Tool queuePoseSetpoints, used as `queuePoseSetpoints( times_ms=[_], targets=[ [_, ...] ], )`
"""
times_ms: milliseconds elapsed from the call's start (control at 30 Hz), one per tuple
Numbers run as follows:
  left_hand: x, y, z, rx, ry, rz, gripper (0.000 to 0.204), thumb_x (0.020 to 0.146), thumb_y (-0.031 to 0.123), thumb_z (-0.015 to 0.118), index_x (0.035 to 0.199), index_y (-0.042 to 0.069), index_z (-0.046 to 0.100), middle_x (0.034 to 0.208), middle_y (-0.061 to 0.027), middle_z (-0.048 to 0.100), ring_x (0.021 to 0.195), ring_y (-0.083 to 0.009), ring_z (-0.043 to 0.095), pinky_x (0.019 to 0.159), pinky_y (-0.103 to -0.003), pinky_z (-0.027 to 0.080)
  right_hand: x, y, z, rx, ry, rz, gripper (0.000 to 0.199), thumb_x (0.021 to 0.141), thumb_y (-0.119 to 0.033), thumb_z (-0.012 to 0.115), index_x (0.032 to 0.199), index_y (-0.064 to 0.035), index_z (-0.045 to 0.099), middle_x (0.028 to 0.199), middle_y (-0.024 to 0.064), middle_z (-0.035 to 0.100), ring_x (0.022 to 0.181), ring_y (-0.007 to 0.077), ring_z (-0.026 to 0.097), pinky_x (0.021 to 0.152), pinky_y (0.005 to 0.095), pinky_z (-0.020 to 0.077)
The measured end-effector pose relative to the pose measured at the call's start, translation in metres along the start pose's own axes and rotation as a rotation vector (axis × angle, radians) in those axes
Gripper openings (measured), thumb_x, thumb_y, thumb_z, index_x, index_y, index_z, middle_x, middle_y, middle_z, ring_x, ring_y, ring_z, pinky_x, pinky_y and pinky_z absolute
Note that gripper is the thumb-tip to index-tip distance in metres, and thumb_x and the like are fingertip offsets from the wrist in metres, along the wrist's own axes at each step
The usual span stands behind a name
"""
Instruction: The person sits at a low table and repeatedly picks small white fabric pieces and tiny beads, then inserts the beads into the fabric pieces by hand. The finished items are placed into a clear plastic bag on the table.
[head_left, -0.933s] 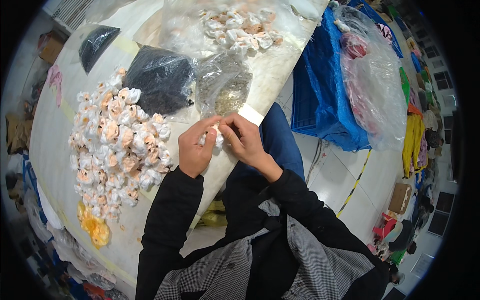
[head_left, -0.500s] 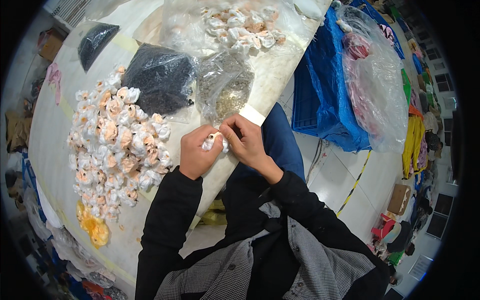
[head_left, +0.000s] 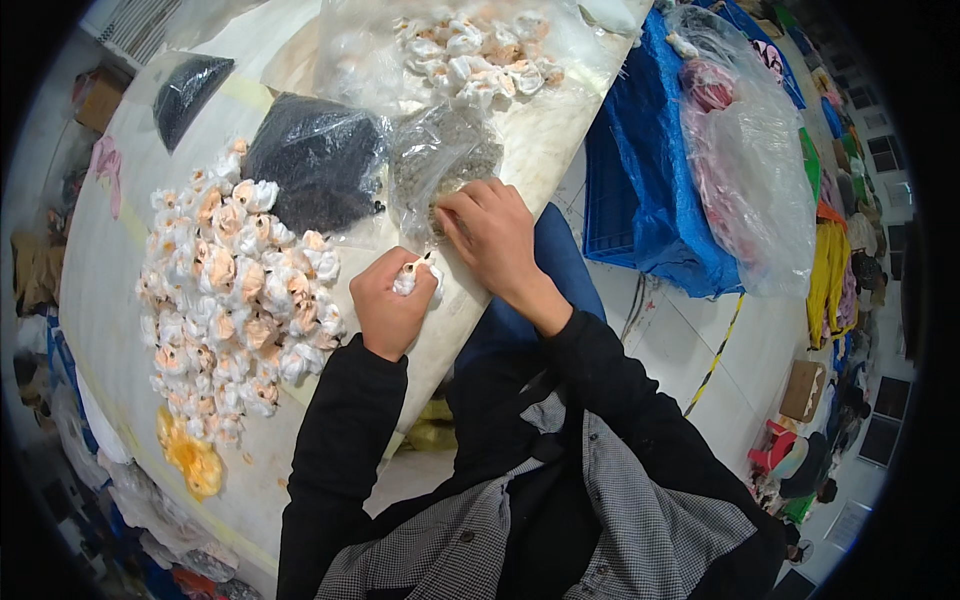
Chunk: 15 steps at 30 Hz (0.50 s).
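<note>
My left hand (head_left: 388,312) is closed around a small white-and-peach plush piece (head_left: 405,280), whose peach tip with a dark spot pokes up past the thumb. My right hand (head_left: 495,240) is at the near end of a clear plastic bag (head_left: 425,160) of small grey-brown bits, fingertips bent together in a pinch. Whatever lies between those fingertips is hidden. To the left spreads a heap of similar plush pieces (head_left: 225,270). Behind it is a clear bag of small black bits (head_left: 312,165).
Farther back, a clear bag holds more plush pieces (head_left: 480,55). A second black-filled bag (head_left: 190,95) and a yellow-orange item (head_left: 192,455) lie on the table (head_left: 110,290). Right of the table stands a blue crate (head_left: 610,215) with blue sheeting and clear plastic.
My right hand has left the plush piece and moved up to the bag of grey-brown bits. My left hand keeps hold of the piece, nearly in place.
</note>
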<state>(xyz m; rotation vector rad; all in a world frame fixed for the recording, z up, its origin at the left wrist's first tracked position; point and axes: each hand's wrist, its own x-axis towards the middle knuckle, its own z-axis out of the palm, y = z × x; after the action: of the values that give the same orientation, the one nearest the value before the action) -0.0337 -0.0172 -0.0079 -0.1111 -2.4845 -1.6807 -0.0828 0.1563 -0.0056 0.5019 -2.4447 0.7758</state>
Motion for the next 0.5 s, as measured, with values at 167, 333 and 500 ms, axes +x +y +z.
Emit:
queuePoseSetpoints(
  times_ms=[167,333,500],
  targets=[
    [0.0,-0.002,0.001,-0.027,0.014,-0.033,0.01,0.087,0.008,0.072,0.085,-0.001,0.068,0.067,-0.011,0.062,0.058,-0.0146,0.057,0.058,-0.032,0.047,0.006,0.012,0.012,-0.086,-0.101,-0.003,0.009,0.086,-0.017,0.077,0.092,-0.012,0.072,0.091,0.0036,0.064,0.092,0.0254,0.06,0.082,0.0403,0.0462],
    [0.001,-0.005,0.0,-0.047,0.022,-0.025,0.011,0.088,0.009,0.073,0.087,0.0,0.069,0.066,-0.0093,0.061,0.059,-0.0129,0.054,0.058,-0.031,0.046,0.016,0.013,0.018,-0.118,-0.15,-0.063,0.01,0.085,-0.016,0.077,0.089,-0.0105,0.07,0.088,0.0038,0.063,0.09,0.0261,0.059,0.082,0.0401,0.0469],
    [0.001,-0.005,-0.001,-0.061,0.024,-0.031,0.012,0.089,0.011,0.072,0.088,-0.001,0.069,0.067,-0.0093,0.062,0.06,-0.013,0.056,0.059,-0.032,0.047,0.009,0.014,0.007,0.089,-0.066,-0.012,0.01,0.083,-0.014,0.076,0.086,-0.0101,0.067,0.085,0.0053,0.061,0.087,0.0276,0.059,0.078,0.0395,0.0468]
  ],
)
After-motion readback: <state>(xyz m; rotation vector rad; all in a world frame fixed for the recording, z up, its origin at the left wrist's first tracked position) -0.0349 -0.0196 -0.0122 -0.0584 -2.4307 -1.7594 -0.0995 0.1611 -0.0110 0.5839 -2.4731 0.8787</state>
